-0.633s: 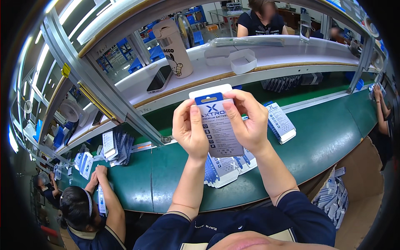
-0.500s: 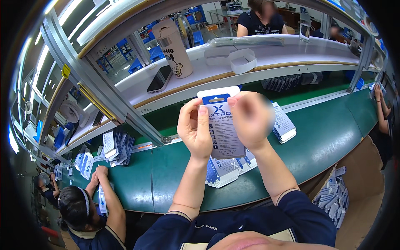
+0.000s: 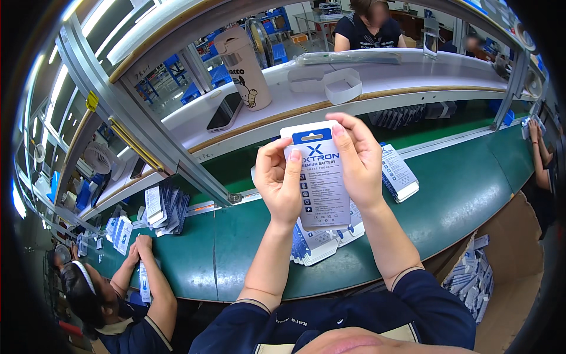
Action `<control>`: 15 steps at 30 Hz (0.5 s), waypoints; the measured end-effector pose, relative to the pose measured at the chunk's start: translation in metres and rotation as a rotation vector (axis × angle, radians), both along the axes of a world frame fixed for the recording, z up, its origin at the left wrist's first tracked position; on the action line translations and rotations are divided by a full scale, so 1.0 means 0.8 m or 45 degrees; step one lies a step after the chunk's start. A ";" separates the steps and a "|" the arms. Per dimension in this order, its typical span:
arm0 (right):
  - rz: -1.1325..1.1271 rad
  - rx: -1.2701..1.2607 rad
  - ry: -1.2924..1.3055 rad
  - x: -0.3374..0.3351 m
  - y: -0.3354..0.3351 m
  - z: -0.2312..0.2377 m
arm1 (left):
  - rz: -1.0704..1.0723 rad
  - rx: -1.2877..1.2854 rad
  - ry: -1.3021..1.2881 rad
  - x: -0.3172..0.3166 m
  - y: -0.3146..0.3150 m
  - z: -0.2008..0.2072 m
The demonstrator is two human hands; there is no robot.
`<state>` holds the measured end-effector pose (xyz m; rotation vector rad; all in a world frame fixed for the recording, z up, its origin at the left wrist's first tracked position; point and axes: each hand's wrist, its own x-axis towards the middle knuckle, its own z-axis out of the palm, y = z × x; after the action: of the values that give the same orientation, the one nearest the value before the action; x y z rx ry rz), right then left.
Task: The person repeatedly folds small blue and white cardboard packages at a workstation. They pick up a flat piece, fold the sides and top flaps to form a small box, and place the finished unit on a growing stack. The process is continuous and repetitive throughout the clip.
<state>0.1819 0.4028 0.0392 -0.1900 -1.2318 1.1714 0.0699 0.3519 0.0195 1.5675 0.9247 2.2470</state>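
Observation:
Between my hands, above the green table [image 3: 247, 259], is a flat white and blue battery package [image 3: 323, 200] with a hang slot at its top. My left hand [image 3: 279, 180] grips its left edge, the thumb lying on the front. My right hand [image 3: 361, 162] holds the upper right corner, thumb on the front and fingers behind. White card shows behind the package's top edge. Beneath it on the table lies a fanned stack of similar packages [image 3: 315, 251], partly hidden by my hands and the held one. Another pile of packages [image 3: 400, 174] is to the right of my right hand.
Beyond the table runs a white shelf [image 3: 283, 112] carrying a phone [image 3: 225, 112], a cup [image 3: 247, 76] and a clear tray [image 3: 343, 86]. More packages [image 3: 165, 209] are piled at left near a co-worker [image 3: 100, 301]. A cardboard box [image 3: 513, 265] holding packages stands at the right.
My right hand, blurred before, has settled with its thumb on the package's front. The package has shifted slightly right. The co-worker at left has leaned away to the left.

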 end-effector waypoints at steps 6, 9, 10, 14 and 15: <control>-0.014 0.063 -0.089 -0.002 0.003 -0.004 | 0.065 0.055 -0.037 -0.003 0.010 -0.005; -0.051 0.092 -0.046 -0.003 0.007 -0.006 | 0.075 0.011 -0.066 0.010 0.003 0.007; -0.063 0.100 -0.024 -0.003 0.008 -0.006 | 0.071 -0.018 -0.077 0.013 0.000 0.011; -0.026 0.027 0.047 -0.008 0.004 -0.005 | 0.140 -0.046 -0.037 0.005 0.002 0.006; -0.011 -0.008 0.045 -0.006 0.001 -0.002 | 0.139 -0.051 -0.038 0.005 0.002 0.006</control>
<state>0.1774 0.4038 0.0373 -0.1782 -1.1957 1.1666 0.0740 0.3533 0.0241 1.4963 1.0643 2.3028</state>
